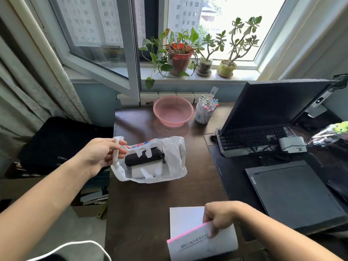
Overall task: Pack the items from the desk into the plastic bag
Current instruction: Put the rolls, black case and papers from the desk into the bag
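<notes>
A white plastic bag point(173, 159) lies open on the dark desk point(143, 204). My left hand point(102, 153) pinches its left handle and holds the mouth open. Inside the bag rest a black pencil case point(142, 157) and a white flat item point(143, 171) below it. At the desk's near edge my right hand point(220, 216) grips a white booklet with a pink spine point(195, 240), its near end lifted. A white sheet point(185, 219) lies under the booklet.
A pink basin point(173, 112) and a cup of markers point(206, 111) stand at the back. A keyboard point(250, 140), monitor point(273, 102) and closed laptop point(293, 193) fill the right side. Potted plants point(180, 55) line the windowsill. A black bag point(62, 144) sits left of the desk.
</notes>
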Action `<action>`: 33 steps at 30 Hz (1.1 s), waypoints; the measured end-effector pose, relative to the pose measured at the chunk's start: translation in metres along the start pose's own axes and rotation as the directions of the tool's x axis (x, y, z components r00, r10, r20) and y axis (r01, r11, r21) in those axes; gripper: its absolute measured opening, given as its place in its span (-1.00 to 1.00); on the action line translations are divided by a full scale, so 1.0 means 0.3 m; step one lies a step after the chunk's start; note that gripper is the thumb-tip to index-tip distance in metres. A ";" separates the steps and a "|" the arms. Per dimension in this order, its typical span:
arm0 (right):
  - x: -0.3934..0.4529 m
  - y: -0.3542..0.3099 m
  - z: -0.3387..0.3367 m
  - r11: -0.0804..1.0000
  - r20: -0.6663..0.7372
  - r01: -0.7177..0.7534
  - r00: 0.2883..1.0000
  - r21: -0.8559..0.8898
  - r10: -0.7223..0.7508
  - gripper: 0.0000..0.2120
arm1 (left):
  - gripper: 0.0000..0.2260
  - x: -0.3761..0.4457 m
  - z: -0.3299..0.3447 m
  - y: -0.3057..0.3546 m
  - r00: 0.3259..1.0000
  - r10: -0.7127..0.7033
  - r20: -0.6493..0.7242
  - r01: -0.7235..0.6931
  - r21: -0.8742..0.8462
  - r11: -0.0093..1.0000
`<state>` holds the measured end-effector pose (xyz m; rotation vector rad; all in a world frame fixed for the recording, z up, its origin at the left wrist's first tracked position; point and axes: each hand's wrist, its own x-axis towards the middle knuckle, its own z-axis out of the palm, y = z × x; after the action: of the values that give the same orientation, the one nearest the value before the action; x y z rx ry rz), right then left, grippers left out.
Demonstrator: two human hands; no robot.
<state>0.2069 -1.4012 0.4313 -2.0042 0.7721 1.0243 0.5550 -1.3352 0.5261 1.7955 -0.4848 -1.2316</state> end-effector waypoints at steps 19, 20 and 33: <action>0.207 0.116 0.139 0.932 -0.270 -0.220 0.915 0.287 0.299 -0.31 | -0.79 0.038 0.002 0.015 1.000 -0.016 -0.015 0.016 0.034 0.999; 0.214 0.114 0.140 0.938 -0.276 -0.225 0.914 0.263 0.296 -0.36 | -0.79 0.039 0.004 0.015 1.000 -0.016 -0.017 0.017 0.037 0.999; 0.263 0.073 0.220 0.975 -0.303 -0.224 0.928 0.010 0.216 -0.47 | -0.82 0.039 0.011 0.039 1.000 -0.016 -0.001 0.016 0.008 1.000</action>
<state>0.2031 -1.3726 0.3301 -2.1605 1.1765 0.8591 0.5589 -1.3512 0.5291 1.8102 -0.4765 -1.2412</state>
